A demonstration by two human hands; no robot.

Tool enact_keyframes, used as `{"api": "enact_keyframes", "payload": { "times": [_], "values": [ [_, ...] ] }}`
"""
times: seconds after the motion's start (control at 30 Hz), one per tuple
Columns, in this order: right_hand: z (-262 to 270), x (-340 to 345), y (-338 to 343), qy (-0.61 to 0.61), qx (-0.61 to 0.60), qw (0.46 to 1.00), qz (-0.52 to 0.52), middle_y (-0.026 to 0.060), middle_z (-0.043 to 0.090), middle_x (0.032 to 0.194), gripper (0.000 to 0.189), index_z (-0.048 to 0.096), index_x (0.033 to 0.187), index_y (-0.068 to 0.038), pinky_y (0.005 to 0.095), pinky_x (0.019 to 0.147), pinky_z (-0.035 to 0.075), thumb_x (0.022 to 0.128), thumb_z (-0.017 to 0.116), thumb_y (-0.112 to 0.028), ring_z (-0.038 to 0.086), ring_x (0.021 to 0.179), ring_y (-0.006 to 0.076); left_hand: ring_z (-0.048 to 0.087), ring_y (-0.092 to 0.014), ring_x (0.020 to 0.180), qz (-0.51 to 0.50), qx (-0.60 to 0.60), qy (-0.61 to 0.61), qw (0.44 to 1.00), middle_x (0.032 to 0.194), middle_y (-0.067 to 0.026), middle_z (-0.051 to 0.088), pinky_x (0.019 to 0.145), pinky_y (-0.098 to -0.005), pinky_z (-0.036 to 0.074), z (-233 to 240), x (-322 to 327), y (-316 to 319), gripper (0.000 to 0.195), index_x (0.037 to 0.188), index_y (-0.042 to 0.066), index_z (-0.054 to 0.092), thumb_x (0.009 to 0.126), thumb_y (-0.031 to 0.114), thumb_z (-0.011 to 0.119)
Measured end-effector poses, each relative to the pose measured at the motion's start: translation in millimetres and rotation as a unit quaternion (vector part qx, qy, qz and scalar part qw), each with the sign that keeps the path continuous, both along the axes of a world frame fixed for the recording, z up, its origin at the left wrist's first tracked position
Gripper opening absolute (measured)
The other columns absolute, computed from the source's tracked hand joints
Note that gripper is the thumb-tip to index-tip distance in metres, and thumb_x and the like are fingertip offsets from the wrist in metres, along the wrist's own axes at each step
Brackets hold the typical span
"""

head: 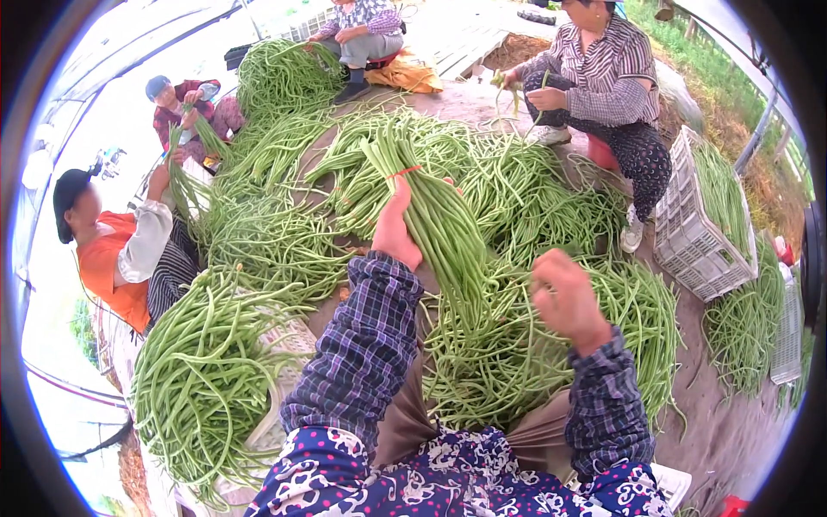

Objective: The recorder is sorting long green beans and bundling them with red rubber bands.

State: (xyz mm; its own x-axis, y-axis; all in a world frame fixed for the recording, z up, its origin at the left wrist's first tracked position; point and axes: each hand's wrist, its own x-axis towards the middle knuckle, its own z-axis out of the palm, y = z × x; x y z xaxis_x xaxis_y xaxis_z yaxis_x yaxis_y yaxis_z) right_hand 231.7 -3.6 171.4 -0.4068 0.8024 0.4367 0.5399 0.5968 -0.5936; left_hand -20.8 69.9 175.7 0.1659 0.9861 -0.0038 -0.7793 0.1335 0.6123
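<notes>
My left hand [398,226] grips a thick bundle of long green yardlong beans [446,226] near its upper end. An orange-red band [404,172] circles the bundle just above my thumb, and the loose ends hang down to the right. My right hand [568,297] is raised over the bean pile in front of me, right of the bundle and apart from it. Its fingers are curled and blurred; whether something small is in them cannot be told. A large heap of loose beans [504,362] lies between my knees, below both hands.
More beans [200,381] overflow a white plastic crate [278,388] at left. Bean heaps [284,84] spread ahead. A filled white crate [698,226] tilts at right. Several co-workers sit around the heaps; two on the left and one at upper right hold beans.
</notes>
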Motion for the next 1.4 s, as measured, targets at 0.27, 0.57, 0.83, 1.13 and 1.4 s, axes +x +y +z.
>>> {"api": "enact_keyframes", "payload": {
  "times": [0.27,0.57,0.83,1.13,1.4],
  "values": [
    [-13.8,28.8,4.8,-0.068,-0.048,0.987,-0.135,0.0216,0.044,0.128,0.062,0.038,0.129,0.004,0.0388,0.103,0.032,0.084,0.061,-0.03,0.041,0.122,0.032,0.056,-0.031,0.103,-0.049,-0.019,0.031,0.998,0.113,-0.0142,0.056,0.089,-0.0461,0.048,3.2,17.0,-8.7,0.056,0.125,0.006,0.04,0.091,0.05,0.039],
    [-8.8,-21.3,26.1,0.385,-0.14,0.912,-0.016,0.0194,0.041,0.133,0.071,0.032,0.134,0.005,0.0365,0.103,0.031,0.081,0.068,-0.026,0.04,0.124,0.0257,0.057,-0.015,0.098,-0.133,0.066,0.196,0.969,0.109,-0.0054,0.057,0.081,-0.031,0.05,-13.5,64.2,-13.5,0.059,0.126,0.006,0.042,0.08,0.028,0.071],
    [-17.8,-19.9,39.5,0.511,-0.142,0.848,-0.024,0.0079,0.058,0.104,0.027,0.053,0.111,0.003,0.0297,0.082,0.047,0.086,0.057,-0.007,0.057,0.097,0.0155,0.056,-0.018,0.102,-0.058,0.251,0.586,0.769,0.113,-0.0094,0.056,0.086,-0.0303,0.047,-43.6,117.6,-13.8,0.067,0.126,0.0,0.039,0.068,0.005,0.072],
    [-3.0,-1.8,32.4,0.69,-0.217,0.69,0.018,0.0062,0.059,0.096,0.024,0.053,0.107,-0.002,0.0322,0.076,0.051,0.084,0.061,-0.006,0.06,0.092,0.0179,0.054,-0.018,0.102,-0.195,0.221,0.541,0.787,0.116,-0.0159,0.051,0.089,-0.0306,0.045,-9.8,111.9,-12.1,0.074,0.129,-0.01,0.029,0.072,0.012,0.073],
    [-0.8,17.8,35.4,0.618,-0.244,0.747,0.024,0.0123,0.057,0.107,0.045,0.039,0.125,-0.002,0.0385,0.08,0.052,0.093,0.05,-0.033,0.061,0.092,0.0237,0.06,-0.015,0.077,-0.327,0.12,0.317,0.882,0.092,-0.0088,0.058,0.072,-0.0288,0.051,-11.2,120.9,-19.8,0.054,0.107,-0.001,0.047,0.072,0.025,0.077]
  ]
}}
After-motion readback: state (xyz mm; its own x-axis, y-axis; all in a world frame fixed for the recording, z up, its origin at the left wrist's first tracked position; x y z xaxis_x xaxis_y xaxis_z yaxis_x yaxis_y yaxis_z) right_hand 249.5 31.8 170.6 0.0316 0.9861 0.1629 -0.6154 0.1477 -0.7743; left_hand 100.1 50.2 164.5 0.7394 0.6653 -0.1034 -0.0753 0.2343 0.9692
